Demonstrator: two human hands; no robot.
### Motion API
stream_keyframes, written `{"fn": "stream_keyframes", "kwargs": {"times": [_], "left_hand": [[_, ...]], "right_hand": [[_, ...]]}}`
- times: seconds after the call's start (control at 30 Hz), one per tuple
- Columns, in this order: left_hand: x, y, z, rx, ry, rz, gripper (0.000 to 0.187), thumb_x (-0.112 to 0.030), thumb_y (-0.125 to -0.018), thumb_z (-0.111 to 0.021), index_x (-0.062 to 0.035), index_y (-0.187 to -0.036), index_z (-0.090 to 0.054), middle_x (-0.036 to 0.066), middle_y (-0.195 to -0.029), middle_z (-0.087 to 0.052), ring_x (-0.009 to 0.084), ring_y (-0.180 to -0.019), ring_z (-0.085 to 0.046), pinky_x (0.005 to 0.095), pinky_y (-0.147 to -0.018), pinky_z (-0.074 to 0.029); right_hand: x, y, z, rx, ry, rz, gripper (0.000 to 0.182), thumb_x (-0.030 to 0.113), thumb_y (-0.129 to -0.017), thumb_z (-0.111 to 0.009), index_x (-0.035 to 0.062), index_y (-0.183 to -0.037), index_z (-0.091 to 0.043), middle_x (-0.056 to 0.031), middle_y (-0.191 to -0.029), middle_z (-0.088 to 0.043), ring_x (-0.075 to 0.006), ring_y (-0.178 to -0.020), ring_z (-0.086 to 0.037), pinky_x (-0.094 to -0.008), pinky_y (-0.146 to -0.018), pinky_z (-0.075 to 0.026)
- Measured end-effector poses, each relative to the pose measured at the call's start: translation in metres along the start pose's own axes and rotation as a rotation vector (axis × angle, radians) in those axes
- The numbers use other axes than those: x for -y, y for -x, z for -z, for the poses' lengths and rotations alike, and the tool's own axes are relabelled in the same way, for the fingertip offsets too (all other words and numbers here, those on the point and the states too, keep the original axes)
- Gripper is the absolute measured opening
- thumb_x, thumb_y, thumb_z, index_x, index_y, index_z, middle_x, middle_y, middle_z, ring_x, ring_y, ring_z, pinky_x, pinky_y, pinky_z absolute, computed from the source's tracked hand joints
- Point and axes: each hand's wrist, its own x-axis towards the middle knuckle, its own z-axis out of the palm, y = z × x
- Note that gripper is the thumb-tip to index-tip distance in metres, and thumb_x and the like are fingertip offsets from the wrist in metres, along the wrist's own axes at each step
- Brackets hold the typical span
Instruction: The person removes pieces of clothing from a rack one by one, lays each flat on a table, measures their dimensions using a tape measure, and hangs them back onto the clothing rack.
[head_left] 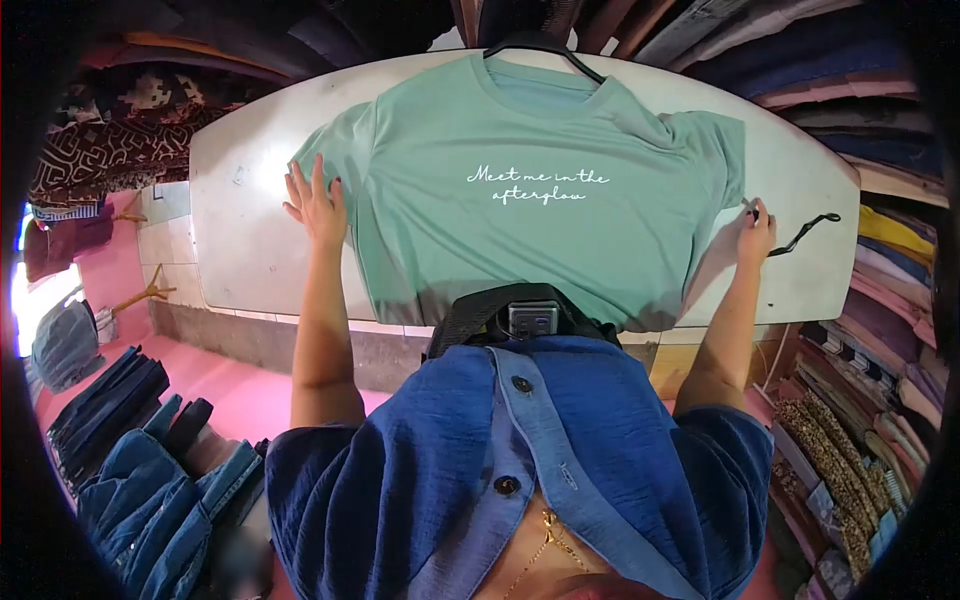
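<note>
A green T-shirt (530, 240) with white script lettering lies front side up on a white board, its neckline at the far side. A black hanger (545, 42) shows at the neck opening. My left hand (318, 205) rests with spread fingers on the shirt's left sleeve and edge. Near the hem of the right sleeve is my right hand (758, 232), its fingers bent together; whether cloth is between them is too small to tell. A thin black twisted strap (805, 232) lies on the board beside my right hand.
The white board (245, 250) has a curved far edge. Folded clothes (885, 240) are stacked along the right side. Jeans (150, 490) lie at the lower left, and patterned fabrics (120, 150) are piled at the upper left. More dark garments line the far side.
</note>
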Motion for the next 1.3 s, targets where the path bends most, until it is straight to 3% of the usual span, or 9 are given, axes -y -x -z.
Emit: {"fn": "stream_keyframes", "kwargs": {"times": [0.13, 0.33, 0.43, 0.5, 0.67, 0.83, 1.07, 1.13, 1.3], "left_hand": [[0.006, 0.06, 0.023, -0.167, 0.012, -0.074, 0.044, -0.022, -0.085, -0.054, -0.0169, -0.128, -0.046, 0.017, -0.14, -0.029, 0.036, -0.13, -0.024, 0.0569, -0.101, -0.019], [0.005, 0.145, 0.042, 0.003, 0.18, 0.145, 0.02, -0.014, -0.083, -0.057, -0.0032, -0.099, -0.055, 0.013, -0.092, -0.058, 0.0306, -0.087, -0.053, 0.0396, -0.081, -0.038], [0.001, 0.159, 0.031, 0.097, 0.182, 0.079, 0.013, -0.011, -0.084, -0.055, -0.0023, -0.093, -0.053, 0.014, -0.084, -0.057, 0.0313, -0.081, -0.053, 0.0388, -0.074, -0.04], [-0.004, 0.157, 0.027, 0.102, 0.268, 0.165, 0.009, -0.009, -0.087, -0.052, -0.0014, -0.092, -0.049, 0.017, -0.08, -0.054, 0.0343, -0.076, -0.053, 0.0398, -0.067, -0.041], [0.025, 0.135, 0.021, -0.022, 0.356, 0.23, 0.014, -0.01, -0.087, -0.052, -0.0032, -0.099, -0.046, 0.016, -0.083, -0.055, 0.0354, -0.077, -0.055, 0.0406, -0.066, -0.042], [0.021, 0.129, 0.035, 0.008, 0.096, 0.12, 0.033, -0.009, -0.08, -0.058, -0.0091, -0.112, -0.048, 0.015, -0.114, -0.051, 0.0338, -0.104, -0.05, 0.0408, -0.085, -0.042], [0.002, 0.091, 0.022, -0.158, 0.177, -0.15, 0.046, -0.01, -0.079, -0.059, -0.0137, -0.123, -0.045, 0.018, -0.134, -0.037, 0.0365, -0.122, -0.037, 0.0451, -0.099, -0.032], [-0.008, 0.071, 0.02, -0.122, 0.183, -0.256, 0.048, -0.014, -0.082, -0.056, -0.0169, -0.128, -0.043, 0.016, -0.138, -0.033, 0.0357, -0.126, -0.032, 0.0478, -0.1, -0.029], [-0.008, 0.022, 0.005, 0.132, 0.043, -0.267, 0.047, -0.03, -0.089, -0.045, -0.0246, -0.135, -0.036, 0.011, -0.144, -0.026, 0.0324, -0.132, -0.023, 0.0568, -0.102, -0.02]], "right_hand": [[-0.021, 0.009, 0.021, 0.02, -0.197, -0.099, 0.034, 0.015, -0.082, -0.056, 0.0094, -0.116, -0.055, -0.0176, -0.105, -0.059, -0.029, -0.091, -0.058, -0.0363, -0.08, -0.046], [-0.021, 0.067, 0.053, -0.276, -0.815, -0.444, 0.019, 0.009, -0.082, -0.052, 0.0026, -0.1, -0.055, -0.0111, -0.099, -0.059, -0.0204, -0.091, -0.056, -0.0299, -0.079, -0.045], [0.054, 0.117, 0.053, -0.082, -0.675, -0.118, 0.024, 0.011, -0.082, -0.056, 0.0039, -0.105, -0.056, -0.0102, -0.102, -0.059, -0.0214, -0.089, -0.055, -0.0341, -0.077, -0.045], [0.095, 0.135, 0.057, -0.102, -0.085, 0.314, 0.034, 0.014, -0.08, -0.059, 0.0184, -0.114, -0.057, -0.0072, -0.096, -0.058, -0.0239, -0.088, -0.054, -0.0334, -0.073, -0.046], [0.11, 0.143, 0.039, -0.056, 0.091, 0.162, 0.036, 0.016, -0.078, -0.06, 0.0234, -0.113, -0.059, -0.0087, -0.099, -0.054, -0.0304, -0.088, -0.052, -0.0377, -0.074, -0.047], [0.08, 0.126, 0.045, 0.055, -0.07, 0.26, 0.029, 0.019, -0.08, -0.058, 0.0203, -0.109, -0.06, -0.0111, -0.098, -0.056, -0.0331, -0.085, -0.054, -0.0377, -0.071, -0.048], [0.058, 0.122, 0.108, 0.409, -1.146, -0.722, 0.036, 0.035, -0.086, -0.052, 0.0119, -0.113, -0.052, -0.0001, -0.084, -0.052, -0.0106, -0.069, -0.049, -0.0239, -0.053, -0.037], [0.047, 0.121, 0.119, 0.522, -1.529, -0.66, 0.034, 0.029, -0.09, -0.048, 0.0128, -0.12, -0.05, -0.0006, -0.088, -0.052, -0.0106, -0.074, -0.048, -0.0229, -0.059, -0.038], [0.079, 0.111, 0.128, 0.62, -1.63, -0.431, 0.039, 0.019, -0.089, -0.054, 0.0078, -0.125, -0.045, -0.0032, -0.094, -0.052, -0.0117, -0.079, -0.048, -0.0224, -0.067, -0.039]]}}
